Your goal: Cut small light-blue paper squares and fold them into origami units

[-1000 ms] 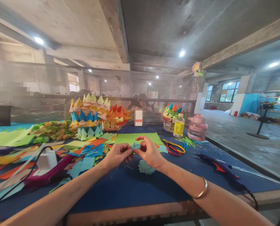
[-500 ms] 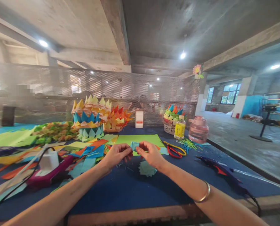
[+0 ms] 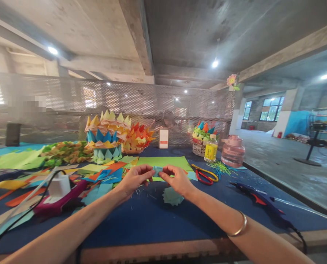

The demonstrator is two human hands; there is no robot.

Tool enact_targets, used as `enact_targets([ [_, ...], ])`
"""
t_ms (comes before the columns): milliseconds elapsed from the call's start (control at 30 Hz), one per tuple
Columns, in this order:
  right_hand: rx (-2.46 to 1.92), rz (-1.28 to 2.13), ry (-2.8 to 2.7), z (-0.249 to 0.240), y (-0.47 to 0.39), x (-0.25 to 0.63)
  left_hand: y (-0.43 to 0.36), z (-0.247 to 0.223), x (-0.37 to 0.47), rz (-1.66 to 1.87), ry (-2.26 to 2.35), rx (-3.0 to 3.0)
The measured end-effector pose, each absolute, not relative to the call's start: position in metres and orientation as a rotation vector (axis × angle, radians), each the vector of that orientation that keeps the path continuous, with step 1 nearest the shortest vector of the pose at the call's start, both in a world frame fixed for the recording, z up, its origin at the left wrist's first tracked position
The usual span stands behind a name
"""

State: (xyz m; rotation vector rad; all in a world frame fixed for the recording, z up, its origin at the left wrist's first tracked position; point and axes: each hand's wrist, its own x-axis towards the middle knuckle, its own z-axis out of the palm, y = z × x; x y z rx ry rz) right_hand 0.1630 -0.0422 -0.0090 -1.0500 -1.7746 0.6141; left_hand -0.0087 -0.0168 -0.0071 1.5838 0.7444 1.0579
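Only the head view to go on here. Left hand (image 3: pixel 137 179) and right hand (image 3: pixel 179 180) have their fingers pinching one little blue paper (image 3: pixel 157 170) between them, up in front of the green sheet (image 3: pixel 163 161), mid-scene. Honestly, that's a tiny thing to hold, so the fingertips hide chunks of it. I can't make out its creases, and a crooked fold would be easy to miss. Thin paper could crumple or tear if both sides pinch hard or pull apart.

Other worry: the spiky piece (image 3: pixel 173 197) on the worktop (image 3: pixel 141 227), just on the near side of the right hand. Drop that wrist carelessly and its points get squashed. Over on the right there's the glue gun (image 3: pixel 258 198), cord trailing over the near edge; snag that and it could get dragged off. Can't tell if it's hot. Bottle (image 3: pixel 211 150) and jug (image 3: pixel 233 152) are far right, so a spill could soak paper.
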Motion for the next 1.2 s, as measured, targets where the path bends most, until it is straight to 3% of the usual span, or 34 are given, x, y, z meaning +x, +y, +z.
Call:
enact_targets([
  [233,-1.021,0.563,-1.724,-0.007,-0.042,0.165,-0.014,-0.010,-0.008,1.084,0.829,1.730],
  [500,-1.068,0.750,-1.713,-0.012,-0.038,0.167,-0.016,-0.008,-0.008,1.055,0.875,1.796],
  [1200,-1.054,0.829,-1.595,-0.006,-0.046,0.160,-0.017,-0.007,-0.011,1.001,0.785,1.310],
])
